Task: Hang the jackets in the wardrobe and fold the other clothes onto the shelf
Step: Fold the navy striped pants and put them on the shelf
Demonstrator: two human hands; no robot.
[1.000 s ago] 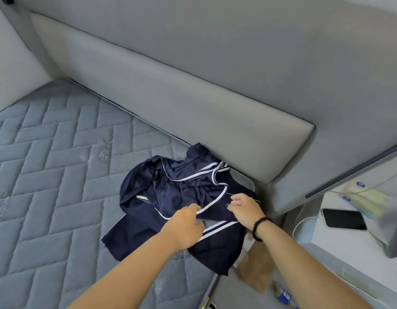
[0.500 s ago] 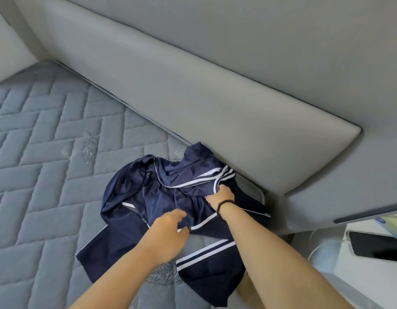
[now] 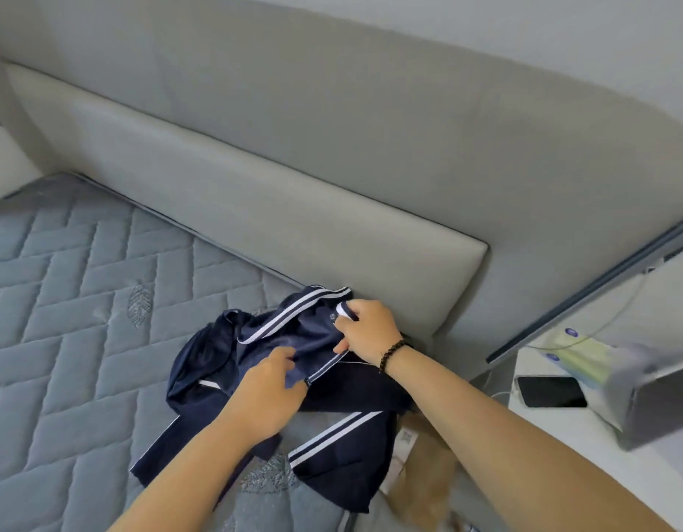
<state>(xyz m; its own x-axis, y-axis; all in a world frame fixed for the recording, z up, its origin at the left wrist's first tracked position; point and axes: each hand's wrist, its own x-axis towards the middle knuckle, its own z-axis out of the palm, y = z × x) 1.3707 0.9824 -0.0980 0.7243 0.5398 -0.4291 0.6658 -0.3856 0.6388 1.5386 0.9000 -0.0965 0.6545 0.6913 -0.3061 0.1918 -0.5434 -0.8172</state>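
Observation:
A dark navy jacket point(image 3: 217, 351) with white stripes lies crumpled on the grey quilted mattress point(image 3: 63, 301), close to the padded headboard. My right hand point(image 3: 367, 330), with a black bead bracelet on its wrist, grips the striped upper edge of the jacket near the headboard. My left hand point(image 3: 269, 393) holds a fold of the fabric beside a white-trimmed edge in the middle of the garment. A striped lower part of the jacket point(image 3: 340, 451) hangs toward the mattress's right edge.
The grey headboard point(image 3: 274, 193) runs diagonally behind the jacket. A white bedside table point(image 3: 585, 435) on the right carries a black phone point(image 3: 551, 391) on a cable and a tissue pack point(image 3: 585, 351). Something tan point(image 3: 428, 478) lies in the gap below the bed's edge.
My right hand has moved up and right along the jacket, lifting its striped edge toward the headboard. My left hand has shifted up onto the middle fold. The camera view has swung.

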